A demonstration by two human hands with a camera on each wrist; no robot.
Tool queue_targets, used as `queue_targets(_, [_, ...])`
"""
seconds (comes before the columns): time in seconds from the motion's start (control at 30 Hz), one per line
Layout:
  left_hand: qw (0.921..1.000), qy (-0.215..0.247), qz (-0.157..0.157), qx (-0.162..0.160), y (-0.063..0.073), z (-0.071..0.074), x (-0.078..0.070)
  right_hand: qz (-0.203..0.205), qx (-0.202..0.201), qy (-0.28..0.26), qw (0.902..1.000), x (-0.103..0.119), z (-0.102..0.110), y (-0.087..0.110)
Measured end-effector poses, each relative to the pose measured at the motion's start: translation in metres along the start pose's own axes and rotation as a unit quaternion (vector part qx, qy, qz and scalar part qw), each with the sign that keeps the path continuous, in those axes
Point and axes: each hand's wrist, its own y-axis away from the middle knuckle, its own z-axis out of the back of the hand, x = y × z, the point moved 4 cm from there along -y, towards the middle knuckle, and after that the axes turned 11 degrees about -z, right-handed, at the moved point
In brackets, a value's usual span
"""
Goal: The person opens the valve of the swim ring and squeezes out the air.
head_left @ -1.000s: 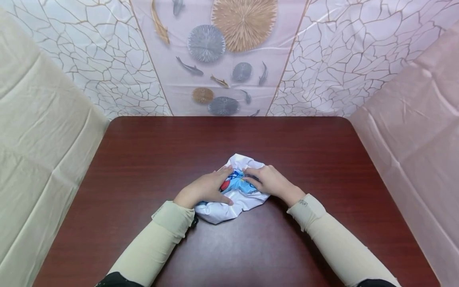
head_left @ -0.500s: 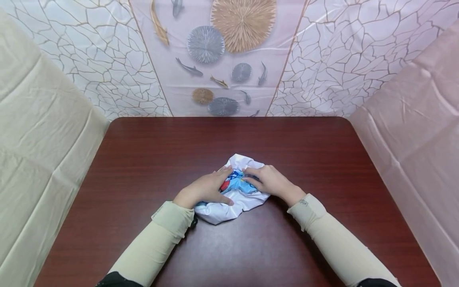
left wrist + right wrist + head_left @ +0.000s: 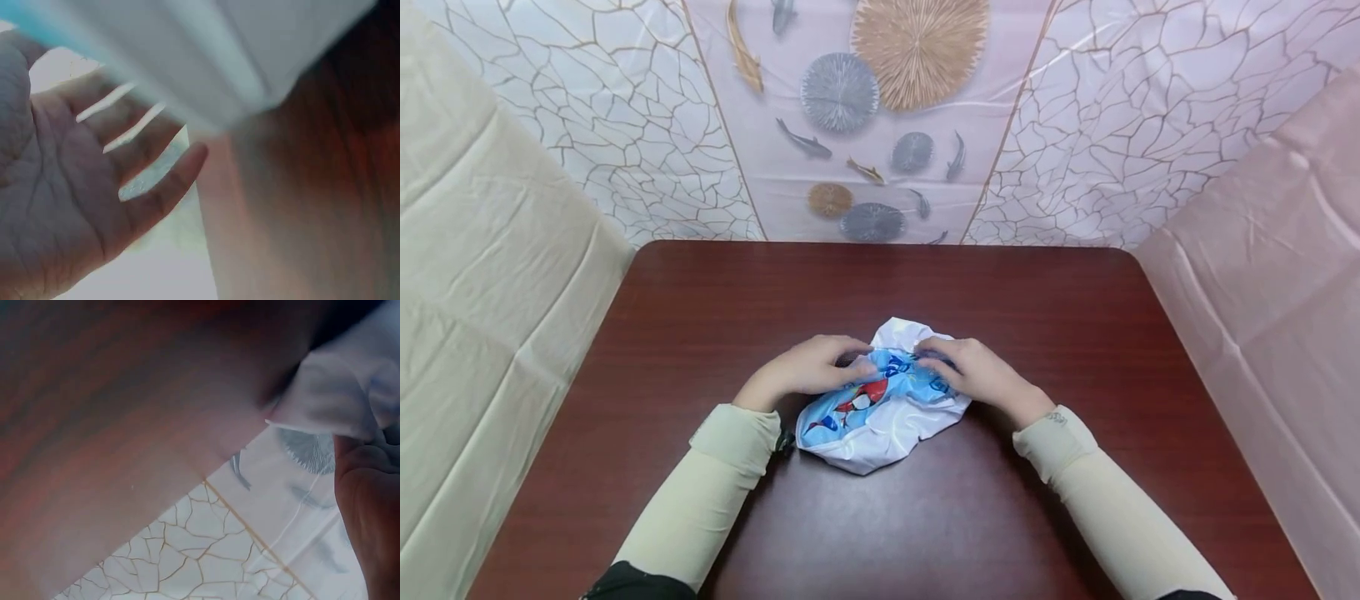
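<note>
A crumpled white bag [image 3: 895,429] with a blue panel and a red cartoon figure printed on it lies on the brown table, between both hands in the head view. My left hand [image 3: 812,364] arches at its upper left edge, with the thumb over the print. In the left wrist view the left hand's fingers [image 3: 172,181] spread apart below the blurred bag [image 3: 237,62]. At the bag's right side, my right hand [image 3: 981,372] has bent fingers and grips the material. The right wrist view shows the pale bag [image 3: 331,394] against that hand, its fingertips hidden.
The dark red-brown table [image 3: 737,292] extends around the bag on every side. A patterned backdrop [image 3: 1037,167] hangs along the far edge. Pale quilted panels, one on the left [image 3: 497,317] and one on the right [image 3: 1255,333], flank the table.
My left hand has lifted and drawn back toward the upper left, uncovering the printed figure and the bag's lower left part. The right hand keeps its place on the bag. The head view shifted slightly.
</note>
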Motion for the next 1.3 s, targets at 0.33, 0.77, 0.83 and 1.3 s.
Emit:
queue_targets(0.33, [0.9931, -0.081, 0.074, -0.043, -0.002, -0.004, 0.003, -0.054, 0.021, 0.058, 0.9966, -0.015, 0.023, 0.006])
queue_targets(0.77, [0.9803, -0.156, 0.101, -0.066, -0.007, -0.015, 0.000, -0.083, 0.068, 0.068, 0.9920, -0.024, 0.027, 0.008])
queue_targets(0.83, [0.9783, -0.167, 0.099, -0.073, -0.007, -0.015, 0.000, -0.091, 0.070, 0.070, 0.9909, -0.024, 0.027, 0.008])
queue_targets(1.3, [0.9654, -0.221, 0.134, -0.036, -0.006, -0.021, -0.003, -0.146, 0.056, 0.119, 0.9805, -0.028, 0.024, 0.008])
